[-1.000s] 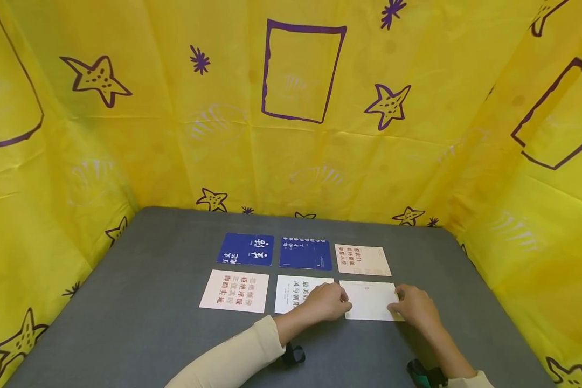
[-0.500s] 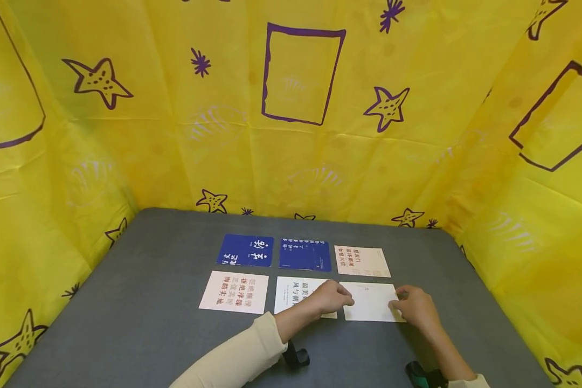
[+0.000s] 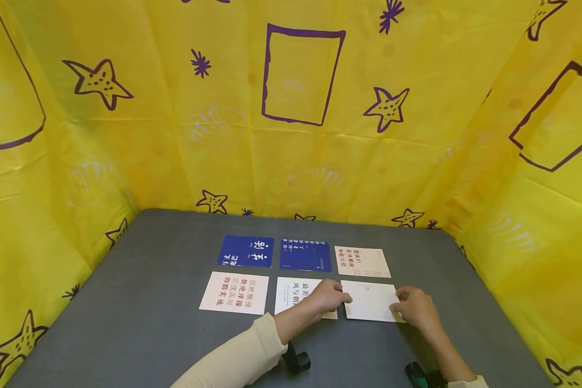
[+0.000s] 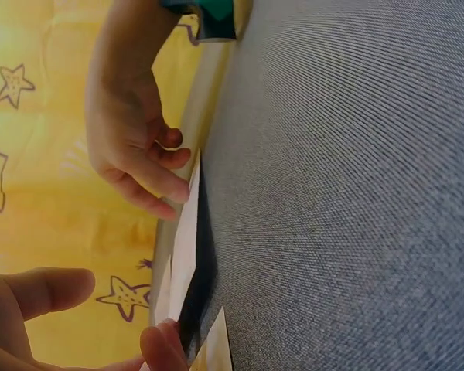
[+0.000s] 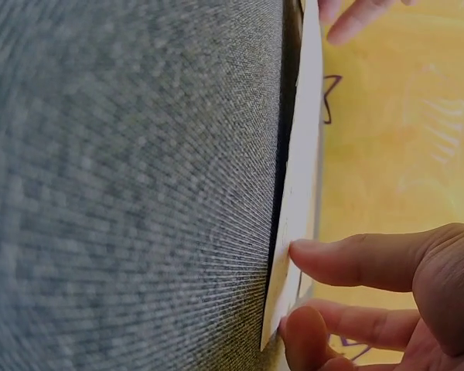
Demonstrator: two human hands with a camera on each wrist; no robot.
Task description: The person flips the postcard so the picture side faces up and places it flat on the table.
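Observation:
A mostly blank white card (image 3: 373, 303) lies at the right end of the front row, small print near its upper edge. My left hand (image 3: 326, 297) has its fingertips at the card's left edge. In the left wrist view that edge stands raised over a dark gap, with the left thumb (image 4: 58, 292) apart from it. At the opposite edge, my right hand (image 3: 417, 308) pinches the card; the right thumb (image 5: 348, 259) presses on its face. A white card with dark characters (image 3: 285, 295) is partly hidden beneath my left hand and wrist.
A pale card with red characters (image 3: 235, 292) lies at the front left. Two blue cards (image 3: 246, 251) and a cream card (image 3: 364, 262) form the back row on the grey table (image 3: 126, 323). Yellow patterned cloth (image 3: 174, 161) encloses the back and sides.
The white card's left edge has risen slightly. My left hand has shifted a little at that edge, while my right hand stays at the right edge.

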